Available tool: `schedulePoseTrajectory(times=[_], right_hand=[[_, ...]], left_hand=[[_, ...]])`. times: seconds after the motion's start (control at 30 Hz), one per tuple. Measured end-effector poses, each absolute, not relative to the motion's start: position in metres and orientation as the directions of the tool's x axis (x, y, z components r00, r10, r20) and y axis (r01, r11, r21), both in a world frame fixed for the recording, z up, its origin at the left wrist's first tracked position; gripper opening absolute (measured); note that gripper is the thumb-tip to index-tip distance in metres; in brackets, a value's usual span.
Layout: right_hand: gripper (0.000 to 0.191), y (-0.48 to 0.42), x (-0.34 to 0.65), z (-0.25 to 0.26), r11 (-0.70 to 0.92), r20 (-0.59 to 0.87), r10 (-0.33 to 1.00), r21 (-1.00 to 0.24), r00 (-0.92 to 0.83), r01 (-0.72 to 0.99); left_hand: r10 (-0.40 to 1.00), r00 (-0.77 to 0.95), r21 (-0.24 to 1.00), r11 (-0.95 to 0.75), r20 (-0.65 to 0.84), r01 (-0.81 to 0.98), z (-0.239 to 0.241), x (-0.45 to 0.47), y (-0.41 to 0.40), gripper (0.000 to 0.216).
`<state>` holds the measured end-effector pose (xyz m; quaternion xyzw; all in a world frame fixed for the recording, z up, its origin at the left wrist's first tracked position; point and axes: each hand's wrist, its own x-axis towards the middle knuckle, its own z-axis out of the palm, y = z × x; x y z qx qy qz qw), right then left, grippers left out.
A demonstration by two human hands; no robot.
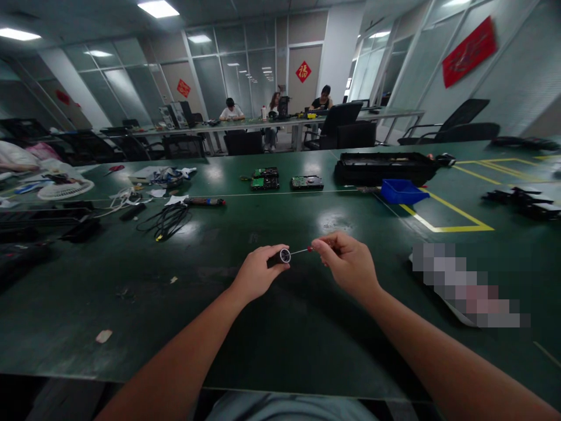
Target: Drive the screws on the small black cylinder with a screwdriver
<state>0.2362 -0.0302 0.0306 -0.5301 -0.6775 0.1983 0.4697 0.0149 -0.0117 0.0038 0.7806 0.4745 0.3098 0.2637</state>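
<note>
We note green table (144, 304) across view; long black casing (381, 175) well beyond our hands. Our right hand (350, 263) pinches slim screwdriver (302, 251); our left hand (258, 272) clamped round dark cylinder (275, 259), above table, pale-rimmed end meeting shaft.

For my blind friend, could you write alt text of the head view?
A person's left hand holds a dark cylinder; the right hand aims a slim tool at its end, above a green table. Beyond sits a blue bin.
</note>
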Motion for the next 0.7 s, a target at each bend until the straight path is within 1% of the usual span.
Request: schedulePoseTrajectory(times=[0.13,0.23,0.3,0.4,0.47,0.53,0.63,0.7], right_hand=[[0.017,-0.030,0.236,0.026,0.440,0.447,0.889,-0.779,-0.097,0.446],[0.012,-0.028,0.237,0.024,0.447,0.430,0.892,-0.800,-0.137,0.400],[0.018,-0.027,0.236,0.023,0.424,0.410,0.903,-0.814,-0.125,0.397],[0.028,-0.027,0.234,0.021,0.378,0.405,0.914,-0.813,-0.036,0.443],[0.023,-0.026,0.233,0.018,0.369,0.416,0.909,-0.814,0.006,0.449],[0.019,-0.025,0.233,0.015,0.375,0.417,0.909,-0.832,0.014,0.409],[0.021,-0.024,0.234,0.015,0.361,0.382,0.924,-0.860,-0.016,0.361],[0.026,-0.023,0.234,0.017,0.339,0.361,0.932,-0.849,-0.024,0.406]], left_hand=[[0.905,0.363,0.682,-0.411,0.223,0.605,0.004,0.015,-0.011,0.040],[0.907,0.364,0.683,-0.403,0.211,0.609,0.004,0.015,-0.011,0.040],[0.909,0.363,0.683,-0.399,0.205,0.612,0.004,0.015,-0.012,0.040],[0.906,0.371,0.682,-0.404,0.204,0.610,0.005,0.016,-0.013,0.040],[0.904,0.374,0.685,-0.407,0.208,0.604,0.005,0.017,-0.013,0.040],[0.905,0.366,0.689,-0.406,0.215,0.600,0.005,0.017,-0.013,0.040],[0.907,0.358,0.693,-0.404,0.221,0.598,0.004,0.017,-0.013,0.041],[0.907,0.364,0.692,-0.401,0.210,0.600,0.003,0.016,-0.012,0.041]])
